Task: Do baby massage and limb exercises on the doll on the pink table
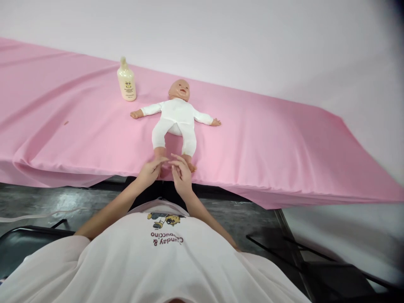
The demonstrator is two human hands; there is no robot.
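Observation:
A baby doll (177, 113) in a white bodysuit lies on its back on the pink cloth, arms spread and feet towards me. Close to its feet, my left hand (149, 173) partly covers the doll's foot on that side, its fingers stretched out to the right. My right hand (182, 174) is beside the doll's other foot, fingers apart and slightly bent. The fingertips of both hands nearly meet between the doll's lower legs. I see nothing held in either hand. Whether my hands touch the doll's feet, I cannot tell.
Left of the doll's head stands a cream pump bottle (127, 84). Pink cloth (268, 147) covers the table and hangs over its front edge. A small brown speck (66, 123) lies at left. Black chairs (28, 242) stand on the grey floor, with a white wall behind the table.

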